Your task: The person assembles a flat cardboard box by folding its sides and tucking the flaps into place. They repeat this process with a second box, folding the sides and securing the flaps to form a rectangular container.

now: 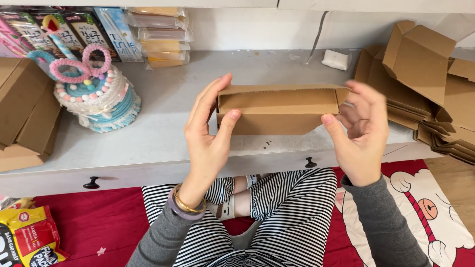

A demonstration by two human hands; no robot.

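The box [277,110], a shallow brown cardboard carton half folded into shape, was held up above the front edge of the desk [163,133], its long top flap turned inward and one angled flap hanging loose at the lower right. The left hand [208,136] pinched its left end, thumb on the front face and fingers behind. The right hand [363,131] met only the right end, thumb tip at the lower corner and the fingers spread wide, so that side looked lightly supported.

With so little hold on the right, the box could have twisted or dropped toward the lap, and the loose flap could have creased the wrong way if pushed before it lined up. Thumb pressure on the thin front wall might also have buckled it.

A stack of flat cartons [425,104] sat close on the right of the desk, where a swinging elbow might have knocked it off. A yarn cake [96,96] stood well to the left, near more cardboard [22,113]. A snack bag [27,237] lay on the red rug [104,222].
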